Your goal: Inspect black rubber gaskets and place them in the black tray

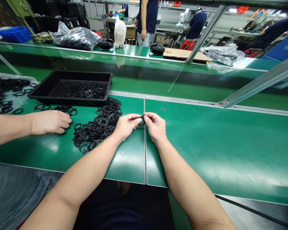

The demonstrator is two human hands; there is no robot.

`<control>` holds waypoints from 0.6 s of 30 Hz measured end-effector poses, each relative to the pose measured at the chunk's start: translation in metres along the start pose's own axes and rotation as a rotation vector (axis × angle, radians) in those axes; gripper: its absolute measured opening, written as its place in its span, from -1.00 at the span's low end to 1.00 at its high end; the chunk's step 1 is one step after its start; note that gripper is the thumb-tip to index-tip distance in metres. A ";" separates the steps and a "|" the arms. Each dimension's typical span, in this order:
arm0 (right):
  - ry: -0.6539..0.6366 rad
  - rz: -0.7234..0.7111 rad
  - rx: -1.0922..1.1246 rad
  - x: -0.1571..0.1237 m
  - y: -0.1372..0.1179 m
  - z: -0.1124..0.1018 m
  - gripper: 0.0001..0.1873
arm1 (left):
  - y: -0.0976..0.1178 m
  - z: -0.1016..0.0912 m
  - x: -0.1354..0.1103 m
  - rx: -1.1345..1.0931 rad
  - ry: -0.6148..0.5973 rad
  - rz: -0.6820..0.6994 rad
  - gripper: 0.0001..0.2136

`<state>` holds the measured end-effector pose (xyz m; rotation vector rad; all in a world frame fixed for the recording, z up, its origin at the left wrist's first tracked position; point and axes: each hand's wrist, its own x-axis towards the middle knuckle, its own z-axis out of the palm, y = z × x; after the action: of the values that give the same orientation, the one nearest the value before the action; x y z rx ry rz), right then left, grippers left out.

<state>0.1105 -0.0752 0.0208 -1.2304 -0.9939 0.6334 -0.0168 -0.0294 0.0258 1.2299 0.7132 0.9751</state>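
My left hand and my right hand meet over the seam of the green table, thumbs and fingers pinched on one small black ring-shaped part. Most of that part is covered by my fingertips. Just left of my left hand lies a heap of black ring-shaped parts, spread loosely on the table. Behind the heap stands a black tray with more of these parts in its right half.
A co-worker's hand rests at the left by several loose rings. A clear plastic bag of rings lies beyond it. Metal posts rise from the table's back edge. A white fan and wrapped bags stand behind; people work farther back.
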 end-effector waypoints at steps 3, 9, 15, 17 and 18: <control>0.024 -0.035 0.011 -0.001 -0.001 0.001 -0.70 | 0.002 0.001 0.002 -0.073 0.109 -0.021 -0.77; 0.078 -0.203 -0.278 -0.005 -0.001 -0.001 -0.79 | 0.007 0.002 -0.001 -0.203 0.038 -0.080 -0.74; 0.053 -0.350 -0.360 -0.006 -0.006 -0.001 -0.89 | 0.004 0.002 -0.004 -0.177 -0.055 -0.084 -0.66; 0.045 -0.398 -0.383 -0.006 -0.007 -0.001 -0.93 | 0.001 0.002 -0.003 -0.159 -0.057 -0.070 -0.66; 0.048 -0.419 -0.394 -0.006 -0.007 -0.001 -0.94 | -0.001 0.002 -0.003 -0.155 -0.055 -0.061 -0.65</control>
<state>0.1075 -0.0823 0.0263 -1.3125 -1.3296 0.0792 -0.0162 -0.0325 0.0253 1.0890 0.6169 0.9253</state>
